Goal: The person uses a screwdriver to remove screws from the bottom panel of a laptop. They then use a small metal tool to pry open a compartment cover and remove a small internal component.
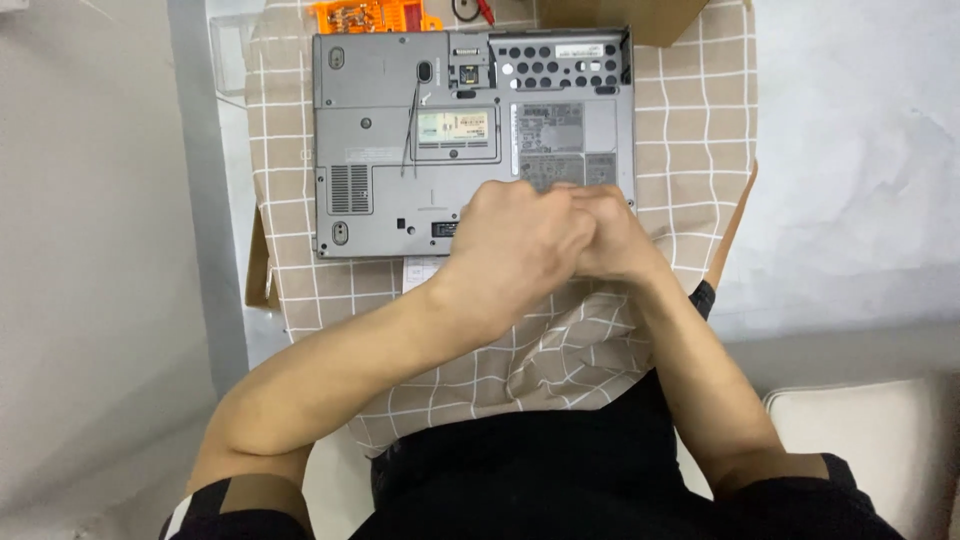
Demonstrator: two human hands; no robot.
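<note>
A grey laptop (400, 150) lies upside down on a beige checked cloth (690, 130), its underside panels, vents and stickers showing. A pair of thin tweezers (410, 130) rests on its base. My left hand (515, 245) and my right hand (610, 235) are pressed together over the laptop's near right corner. Their fingers are curled and hide that corner. Whether either hand holds something small I cannot tell.
An orange tool tray (370, 15) stands beyond the laptop's far edge, next to a brown cardboard box (620, 20). A small white paper (420, 272) pokes out under the laptop's near edge. The cloth hangs over the table onto my lap.
</note>
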